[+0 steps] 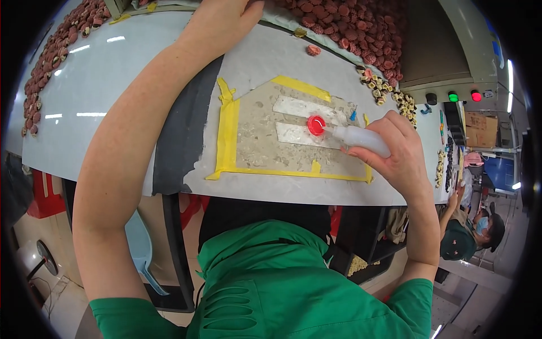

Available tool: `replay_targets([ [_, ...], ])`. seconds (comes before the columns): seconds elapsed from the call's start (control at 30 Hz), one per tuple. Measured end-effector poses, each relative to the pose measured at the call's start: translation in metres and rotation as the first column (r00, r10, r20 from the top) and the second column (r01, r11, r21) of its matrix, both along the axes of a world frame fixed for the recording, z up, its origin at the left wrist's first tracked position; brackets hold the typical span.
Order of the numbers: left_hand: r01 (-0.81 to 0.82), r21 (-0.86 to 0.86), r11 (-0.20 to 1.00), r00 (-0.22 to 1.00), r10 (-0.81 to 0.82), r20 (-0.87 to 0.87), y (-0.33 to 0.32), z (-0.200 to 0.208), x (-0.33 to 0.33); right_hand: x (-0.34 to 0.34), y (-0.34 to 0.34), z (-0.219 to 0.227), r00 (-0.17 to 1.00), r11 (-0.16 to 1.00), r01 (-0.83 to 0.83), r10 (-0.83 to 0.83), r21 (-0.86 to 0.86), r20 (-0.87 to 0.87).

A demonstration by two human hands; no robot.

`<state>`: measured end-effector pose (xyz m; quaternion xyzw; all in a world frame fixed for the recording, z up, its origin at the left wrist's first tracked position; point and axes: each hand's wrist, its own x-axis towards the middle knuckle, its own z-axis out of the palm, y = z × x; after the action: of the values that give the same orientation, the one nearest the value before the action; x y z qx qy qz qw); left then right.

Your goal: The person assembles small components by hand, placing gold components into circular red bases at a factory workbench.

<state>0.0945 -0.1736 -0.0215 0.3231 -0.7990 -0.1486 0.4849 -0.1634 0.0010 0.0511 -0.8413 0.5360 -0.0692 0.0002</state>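
My right hand (398, 150) is wrapped round a translucent white squeeze bottle (361, 138), tilted so that its thin nozzle meets a bright red round piece (316, 125). That piece lies on one of two white strips (293, 134) on a stained work patch bordered by yellow tape (227, 141). A small blue cap-like piece (353, 115) lies beside the bottle. My left hand (226, 22) reaches to the table's far edge, beside a heap of dull red, ribbed round pieces (353, 31). Its fingertips are cut off by the picture's top edge, so its grip is hidden.
Another row of dull red pieces (48, 73) curves along the far left. Small black-and-cream pieces (375, 85) lie at the far right, near a machine panel with green (453, 97) and red lights. One red piece (313, 50) lies apart. A masked co-worker (471, 234) is at right.
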Motion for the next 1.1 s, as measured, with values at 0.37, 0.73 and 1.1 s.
replay_targets([
  [0.37,0.001,0.005,1.000,1.000,-0.001,0.002,-0.002,-0.009,0.005,0.003,-0.003,-0.003,0.999,0.999,-0.037,0.037,0.025,-0.026],
  [0.73,0.007,-0.062,0.998,0.998,-0.004,0.058,-0.013,0.000,-0.014,-0.029,0.006,-0.011,0.936,0.998,0.047,-0.062,0.052,0.346],
  [1.1,-0.075,0.072,0.995,0.989,0.065,0.134,0.006,0.020,-0.028,-0.141,0.038,-0.027,0.190,0.892,0.398,-0.306,0.212,0.933],
])
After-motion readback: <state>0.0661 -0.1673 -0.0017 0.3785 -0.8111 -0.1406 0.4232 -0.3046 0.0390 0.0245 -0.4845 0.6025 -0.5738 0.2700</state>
